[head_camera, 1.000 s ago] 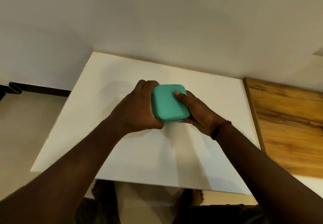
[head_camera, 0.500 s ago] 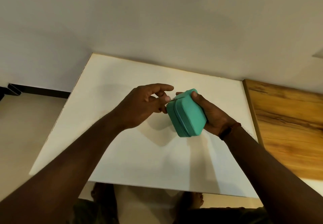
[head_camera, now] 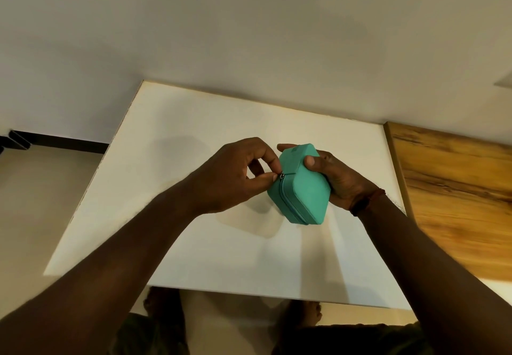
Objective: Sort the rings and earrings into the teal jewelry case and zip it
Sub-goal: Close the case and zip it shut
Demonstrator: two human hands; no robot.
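This looks like the zipping step, with the lid already down. The left grip (head_camera: 232, 177) pinches the zipper pull (head_camera: 281, 175) between thumb and forefinger. The right grip (head_camera: 338, 180) wraps the teal case (head_camera: 302, 191), held tilted above the bench (head_camera: 194, 244). The next move calls for a steady pull along the seam.

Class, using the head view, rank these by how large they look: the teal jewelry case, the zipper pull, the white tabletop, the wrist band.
1. white tabletop
2. teal jewelry case
3. wrist band, only partly visible
4. zipper pull, tiny, pinched by the left hand
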